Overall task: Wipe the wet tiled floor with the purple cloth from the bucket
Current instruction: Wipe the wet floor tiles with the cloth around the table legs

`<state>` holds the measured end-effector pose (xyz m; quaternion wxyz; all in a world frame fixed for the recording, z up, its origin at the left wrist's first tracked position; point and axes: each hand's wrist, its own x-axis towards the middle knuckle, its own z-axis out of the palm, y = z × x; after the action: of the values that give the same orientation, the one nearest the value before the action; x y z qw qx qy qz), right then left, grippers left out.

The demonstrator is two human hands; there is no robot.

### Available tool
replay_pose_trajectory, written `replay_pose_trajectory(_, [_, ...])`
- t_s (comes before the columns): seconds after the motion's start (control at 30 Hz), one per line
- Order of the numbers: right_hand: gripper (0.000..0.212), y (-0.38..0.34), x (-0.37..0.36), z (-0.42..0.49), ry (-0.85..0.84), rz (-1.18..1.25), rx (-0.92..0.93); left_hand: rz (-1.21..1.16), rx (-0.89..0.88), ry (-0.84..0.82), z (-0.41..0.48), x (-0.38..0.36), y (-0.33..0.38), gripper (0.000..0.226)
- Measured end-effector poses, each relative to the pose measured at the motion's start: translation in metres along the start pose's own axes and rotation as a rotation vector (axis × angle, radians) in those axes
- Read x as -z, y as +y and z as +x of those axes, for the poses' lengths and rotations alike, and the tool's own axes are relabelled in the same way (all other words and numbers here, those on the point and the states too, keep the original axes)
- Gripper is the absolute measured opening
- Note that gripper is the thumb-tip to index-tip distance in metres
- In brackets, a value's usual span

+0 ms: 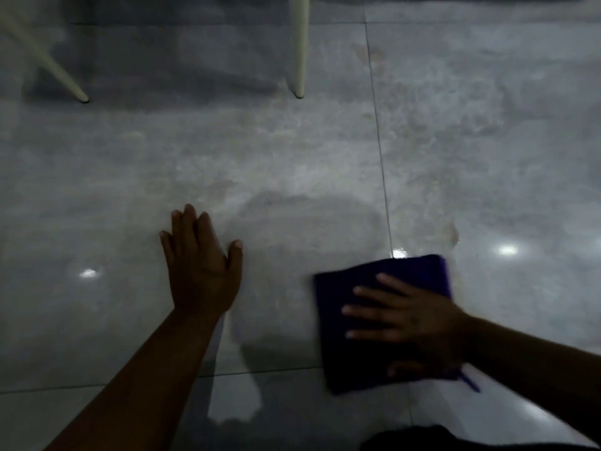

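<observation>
A folded purple cloth (364, 284) lies flat on the grey tiled floor (292, 151) at the lower right. My right hand (413, 323) presses down on it with fingers spread, pointing left; its edges look blurred. My left hand (201, 262) rests palm-down on the bare tile to the left of the cloth, fingers together, holding nothing. The tiles shine with wet smears and light reflections. No bucket is in view.
Two pale chair legs (300, 50) (48, 63) stand on the floor at the back left. A grout line (379, 141) runs from the back toward the cloth. A dark shape, maybe my knee (413, 439), shows at the bottom edge.
</observation>
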<state>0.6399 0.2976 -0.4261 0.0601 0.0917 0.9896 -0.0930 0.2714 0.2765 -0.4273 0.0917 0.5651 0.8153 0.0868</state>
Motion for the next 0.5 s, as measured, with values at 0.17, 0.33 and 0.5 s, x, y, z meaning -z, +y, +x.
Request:
replay_pose_trajectory(0.17, [0.077,0.108,0.025,-0.075,-0.039,-0.008,-0.594,0.001,-0.113,0.004,0.017,-0.012,0.027,0.07])
replay_pose_trajectory(0.33, [0.079,0.149,0.04,0.031,0.091,-0.043,-0.785,0.014,-0.133,-0.002,0.051,-0.02,0.072,0.07])
replay_pose_trajectory(0.5, [0.075,0.056,0.012,0.066,0.075,0.034,-0.119,0.062,-0.063,-0.05,0.099,-0.019,0.089,0.069])
